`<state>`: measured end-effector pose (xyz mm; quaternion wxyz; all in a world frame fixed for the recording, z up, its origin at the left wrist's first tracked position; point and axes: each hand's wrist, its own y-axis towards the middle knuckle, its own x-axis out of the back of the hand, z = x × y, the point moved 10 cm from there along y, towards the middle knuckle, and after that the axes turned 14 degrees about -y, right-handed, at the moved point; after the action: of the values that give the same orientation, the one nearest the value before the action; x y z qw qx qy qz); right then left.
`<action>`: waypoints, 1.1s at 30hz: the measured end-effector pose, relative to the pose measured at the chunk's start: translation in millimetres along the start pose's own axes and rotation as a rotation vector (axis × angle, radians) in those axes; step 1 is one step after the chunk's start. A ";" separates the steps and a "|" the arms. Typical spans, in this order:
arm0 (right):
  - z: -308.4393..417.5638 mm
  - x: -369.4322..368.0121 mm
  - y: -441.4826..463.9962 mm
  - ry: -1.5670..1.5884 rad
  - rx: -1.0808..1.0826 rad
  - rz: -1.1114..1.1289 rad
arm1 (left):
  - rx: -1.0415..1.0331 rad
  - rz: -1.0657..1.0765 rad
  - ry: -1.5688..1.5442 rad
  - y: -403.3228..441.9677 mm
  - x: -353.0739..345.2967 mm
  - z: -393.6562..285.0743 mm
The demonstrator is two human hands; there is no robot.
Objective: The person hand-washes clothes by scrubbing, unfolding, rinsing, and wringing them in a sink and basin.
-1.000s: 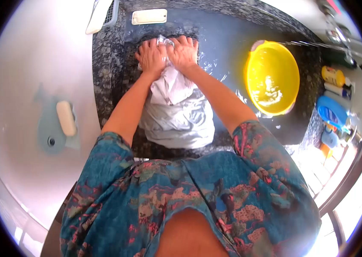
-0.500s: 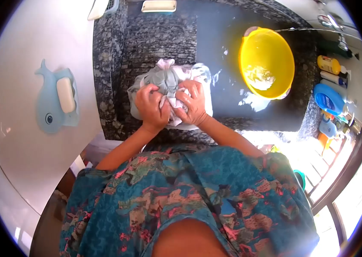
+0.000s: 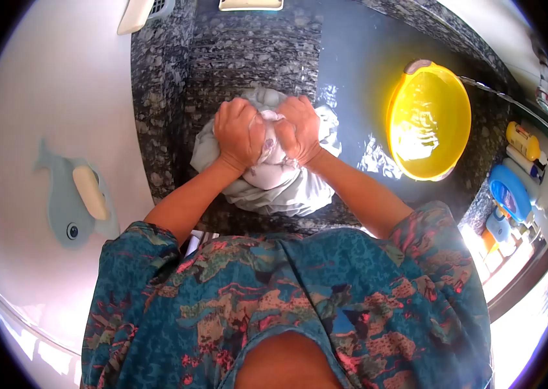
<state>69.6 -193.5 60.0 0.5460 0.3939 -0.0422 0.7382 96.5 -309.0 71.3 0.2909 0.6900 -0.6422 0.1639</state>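
Dark speckled stone (image 3: 254,55) is spread across the upper middle of the frame, bordered at the left by a white surface (image 3: 73,84). Wet grey-and-pink cloth (image 3: 300,194) is bunched on the stone at the centre. At the upper right, a yellow basin (image 3: 393,117) is set. At the left, a blue whale-shaped dish (image 3: 62,194) is seen. Over the cloth, the left hand (image 3: 240,133) and right hand (image 3: 298,129) are pressed, their fingers curled and clamped on it. By the dish, a pale bar (image 3: 90,192) is held.

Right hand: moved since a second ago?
Yes, toward the person's body. Against the ribbed stone slab, the right hand was near the far end; now bare ribs show beyond it.
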 end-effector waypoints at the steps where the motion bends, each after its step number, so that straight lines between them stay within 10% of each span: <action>1: -4.9 -3.3 1.9 0.018 -0.010 0.004 | 0.012 0.007 -0.004 2.4 -2.8 3.8; 13: -18.8 -17.0 1.1 -0.200 0.012 0.100 | -0.056 -0.094 -0.018 -2.5 -5.2 18.2; 17: -4.8 99.5 -10.2 -0.336 -0.123 -0.006 | -0.075 -0.122 -0.085 -2.6 -1.2 18.2; 23: -179.1 323.1 -228.1 -1.116 -0.974 -0.428 | 0.002 -0.122 -0.144 -3.5 3.2 39.4; 25: -244.3 319.7 -301.0 -0.799 -1.419 -0.275 | 0.021 -0.112 -0.134 -0.6 7.0 28.9; 30: -291.0 291.1 -307.4 -0.390 -1.278 -0.383 | 0.261 -0.286 -0.071 -13.0 29.1 -27.5; 33: -285.6 288.2 -297.2 -0.251 -1.234 -0.214 | -0.006 -0.266 0.386 -31.5 -1.3 -54.2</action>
<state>139.3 288.8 -64.4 0.7339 0.0925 -0.4836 0.4679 135.2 -274.6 106.6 0.4295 0.7234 -0.4787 0.2511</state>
